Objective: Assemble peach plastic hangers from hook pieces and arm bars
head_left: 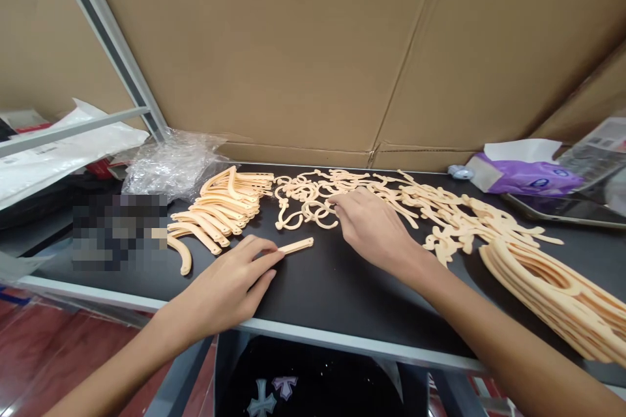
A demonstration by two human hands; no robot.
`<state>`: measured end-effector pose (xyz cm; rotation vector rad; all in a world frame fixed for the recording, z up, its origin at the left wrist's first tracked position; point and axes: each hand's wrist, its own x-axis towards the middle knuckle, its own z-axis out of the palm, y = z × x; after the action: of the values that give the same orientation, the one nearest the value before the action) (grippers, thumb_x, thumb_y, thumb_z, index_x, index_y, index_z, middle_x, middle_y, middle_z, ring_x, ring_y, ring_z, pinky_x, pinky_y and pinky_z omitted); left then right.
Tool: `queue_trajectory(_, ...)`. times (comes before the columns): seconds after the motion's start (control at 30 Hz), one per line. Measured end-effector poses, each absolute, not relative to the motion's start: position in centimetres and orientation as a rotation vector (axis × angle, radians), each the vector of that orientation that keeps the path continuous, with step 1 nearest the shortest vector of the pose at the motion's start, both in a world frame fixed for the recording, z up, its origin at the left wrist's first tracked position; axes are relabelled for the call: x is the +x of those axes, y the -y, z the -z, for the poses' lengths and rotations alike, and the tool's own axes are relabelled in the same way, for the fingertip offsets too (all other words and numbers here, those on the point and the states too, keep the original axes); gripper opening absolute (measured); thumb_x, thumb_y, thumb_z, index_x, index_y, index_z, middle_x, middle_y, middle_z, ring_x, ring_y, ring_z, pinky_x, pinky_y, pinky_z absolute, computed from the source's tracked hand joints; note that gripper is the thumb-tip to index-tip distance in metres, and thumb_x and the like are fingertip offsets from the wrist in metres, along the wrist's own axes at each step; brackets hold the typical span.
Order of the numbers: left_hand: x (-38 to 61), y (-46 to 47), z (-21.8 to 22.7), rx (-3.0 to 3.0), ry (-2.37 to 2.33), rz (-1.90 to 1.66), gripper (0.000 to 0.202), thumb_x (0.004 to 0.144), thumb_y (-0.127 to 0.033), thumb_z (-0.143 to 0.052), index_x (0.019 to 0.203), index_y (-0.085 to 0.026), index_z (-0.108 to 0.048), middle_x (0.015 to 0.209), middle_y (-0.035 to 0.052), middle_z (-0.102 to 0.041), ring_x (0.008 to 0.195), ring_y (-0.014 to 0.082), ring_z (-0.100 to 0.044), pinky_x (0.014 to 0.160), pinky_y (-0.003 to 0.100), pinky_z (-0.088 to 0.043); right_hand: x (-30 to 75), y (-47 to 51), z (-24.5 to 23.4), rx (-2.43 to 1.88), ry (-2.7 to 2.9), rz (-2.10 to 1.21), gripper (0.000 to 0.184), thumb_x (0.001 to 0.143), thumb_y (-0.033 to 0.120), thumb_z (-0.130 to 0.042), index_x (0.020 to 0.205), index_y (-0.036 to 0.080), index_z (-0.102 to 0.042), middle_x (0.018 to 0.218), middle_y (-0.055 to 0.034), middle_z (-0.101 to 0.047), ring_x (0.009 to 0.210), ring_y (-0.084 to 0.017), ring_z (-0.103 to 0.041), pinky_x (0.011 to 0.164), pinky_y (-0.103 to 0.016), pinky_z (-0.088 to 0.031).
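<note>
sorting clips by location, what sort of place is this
Probably a small workshop or packing bench: piles of similar pale parts lie on a black table, with crumpled clear plastic beside them and cardboard standing behind.

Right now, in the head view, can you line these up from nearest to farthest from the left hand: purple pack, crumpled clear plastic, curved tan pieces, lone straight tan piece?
1. Lone straight tan piece: touching the left hand.
2. Curved tan pieces: just beyond, leftward.
3. Crumpled clear plastic: behind those, farther left.
4. Purple pack: far right.
</note>
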<state>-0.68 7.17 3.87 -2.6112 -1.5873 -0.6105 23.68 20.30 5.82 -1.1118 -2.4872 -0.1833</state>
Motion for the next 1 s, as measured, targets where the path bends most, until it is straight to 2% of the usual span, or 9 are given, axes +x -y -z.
queue_trajectory(0.2,1.0,-12.9,-4.8,-2.788,1.343,0.477,0.03,0.098,-0.017,-0.047,0.12,-0.019,-0.067,0.119,0.0103,-0.065,0.105,0.023,-0.065,0.091,0.036,-0.056,24.6,-21.1,-6.1,-1.144,2.341,0.173,0.034,0.095,0.01,-0.042,0.115,0.013,-0.069,0.111,-0.0134,-0.074,0.105,-0.027,-0.065,0.09,-0.036,-0.047)
queue_trajectory(0.37,1.5,-15.8,-4.5,-2.912,1.144,0.535,0.025,0.097,-0.016,-0.047,0.108,-0.018,-0.069,0.105,0.0081,-0.068,0.091,0.0189,-0.068,0.082,0.03,-0.055,25.3,-21.9,-6.3,-1.212,2.289,0.127,0.034,0.096,0.012,-0.042,0.116,0.013,-0.068,0.113,-0.0139,-0.074,0.108,-0.026,-0.067,0.092,-0.035,-0.048)
queue_trajectory(0.53,0.6,-16.0,-3.6,-2.958,1.083,0.685,0.023,0.095,-0.017,-0.052,0.112,-0.019,-0.068,0.113,0.0083,-0.068,0.095,0.0177,-0.067,0.084,0.029,-0.055,25.5,-22.3,-6.1,-1.227,2.326,0.063,0.033,0.095,0.011,-0.042,0.11,0.013,-0.071,0.109,-0.0139,-0.075,0.105,-0.026,-0.069,0.091,-0.036,-0.049)
queue_trajectory(0.7,0.5,-16.2,-3.6,-2.961,1.085,0.755,0.021,0.096,-0.015,-0.053,0.109,-0.019,-0.068,0.105,0.0067,-0.071,0.093,0.0177,-0.067,0.084,0.029,-0.055,25.6,-22.7,-6.2,-1.136,2.13,0.046,0.028,0.092,0.012,-0.046,0.102,0.015,-0.072,0.101,-0.0097,-0.077,0.093,-0.024,-0.071,0.083,-0.033,-0.05)
queue_trajectory(0.83,0.6,-16.5,-3.5,-2.928,1.07,0.834,0.022,0.097,-0.012,-0.05,0.106,-0.018,-0.069,0.102,0.0064,-0.073,0.093,0.017,-0.069,0.084,0.029,-0.056,25.3,-22.8,-6.1,-1.095,2.045,-0.09,0.024,0.09,0.012,-0.05,0.097,0.017,-0.072,0.091,-0.0051,-0.078,0.081,-0.02,-0.071,0.076,-0.031,-0.051)
queue_trajectory(1.0,0.8,-16.5,-3.3,-2.863,1.058,0.945,0.025,0.096,-0.009,-0.05,0.108,-0.019,-0.07,0.108,0.0075,-0.073,0.097,0.0171,-0.07,0.087,0.029,-0.058,25.1,-22.4,-5.7,-1.133,2.16,-0.03,0.025,0.09,0.01,-0.049,0.099,0.015,-0.072,0.095,-0.0082,-0.077,0.085,-0.022,-0.07,0.078,-0.032,-0.05)
